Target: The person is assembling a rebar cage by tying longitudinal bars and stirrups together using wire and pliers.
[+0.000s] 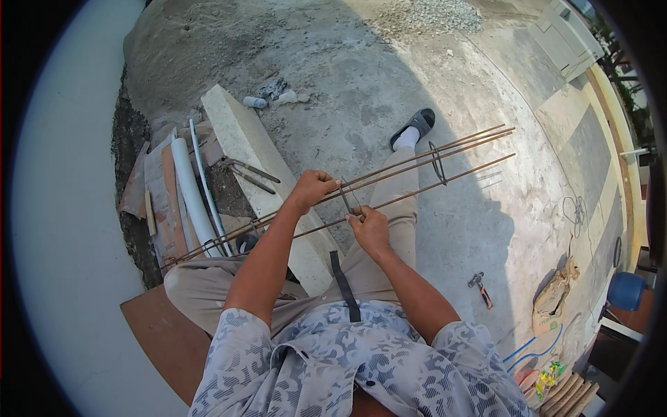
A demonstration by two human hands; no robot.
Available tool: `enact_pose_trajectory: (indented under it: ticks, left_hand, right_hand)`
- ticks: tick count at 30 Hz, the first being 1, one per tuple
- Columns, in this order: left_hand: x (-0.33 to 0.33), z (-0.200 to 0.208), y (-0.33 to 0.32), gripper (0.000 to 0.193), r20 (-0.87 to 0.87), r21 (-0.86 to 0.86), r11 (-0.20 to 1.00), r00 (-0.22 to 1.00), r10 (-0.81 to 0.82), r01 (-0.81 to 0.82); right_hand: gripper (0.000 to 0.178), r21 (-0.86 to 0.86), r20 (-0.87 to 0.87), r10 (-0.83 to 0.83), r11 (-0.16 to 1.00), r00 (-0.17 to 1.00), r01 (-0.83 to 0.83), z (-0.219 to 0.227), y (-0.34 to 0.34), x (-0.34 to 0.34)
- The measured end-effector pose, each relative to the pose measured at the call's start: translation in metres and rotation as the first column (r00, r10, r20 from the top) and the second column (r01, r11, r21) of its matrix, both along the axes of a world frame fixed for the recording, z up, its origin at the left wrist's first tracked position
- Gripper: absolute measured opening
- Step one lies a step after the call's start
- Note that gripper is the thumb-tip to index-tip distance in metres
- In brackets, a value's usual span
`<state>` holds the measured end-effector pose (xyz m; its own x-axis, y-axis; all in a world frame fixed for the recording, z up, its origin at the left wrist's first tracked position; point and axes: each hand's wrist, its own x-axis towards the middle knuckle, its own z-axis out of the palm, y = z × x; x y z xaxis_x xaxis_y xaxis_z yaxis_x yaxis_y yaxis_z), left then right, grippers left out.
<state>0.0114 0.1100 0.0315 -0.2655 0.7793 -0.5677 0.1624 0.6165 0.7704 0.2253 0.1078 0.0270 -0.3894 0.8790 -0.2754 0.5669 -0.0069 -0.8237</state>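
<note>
Several long rusty steel rods lie across my lap, running from lower left to upper right. Wire stirrups loop around them, one stirrup toward the far right end and another stirrup between my hands. My left hand is closed at the upper rods, its fingertips by the top of that middle stirrup. Lower down, my right hand pinches the same stirrup near the lower rod. A thin wire end rises beside it. Pincers with dark handles rest on a pale block to the left.
The long pale block slants beside my left leg. White pipes and boards lie further left by the wall. A hammer lies on the concrete at right, near a torn paper sack. Loose wire sits further right.
</note>
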Motion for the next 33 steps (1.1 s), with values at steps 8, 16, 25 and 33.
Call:
enact_pose_trajectory:
  ticks: [8,16,25,33]
  left_hand:
    - [-0.003,-0.006,0.008,0.022,0.149,-0.056,0.997,0.987,0.056,-0.048]
    - [-0.005,-0.008,0.010,0.022,0.174,-0.087,0.994,0.981,0.086,-0.072]
    - [-0.003,-0.006,0.011,0.026,0.102,-0.102,0.984,0.983,0.153,-0.143]
    - [-0.005,-0.008,0.011,0.027,0.137,-0.082,0.985,0.977,0.161,-0.151]
  right_hand:
    - [0.023,0.058,-0.166,-0.119,0.990,0.979,0.130,0.003,-0.011,0.003]
    - [0.020,-0.028,-0.130,0.014,0.999,0.991,-0.018,0.032,-0.008,0.006]
    - [0.024,-0.081,-0.024,0.047,0.996,0.999,-0.049,0.028,-0.004,-0.002]
    - [0.026,-0.156,-0.039,0.028,0.987,0.999,-0.033,0.026,-0.005,0.001]
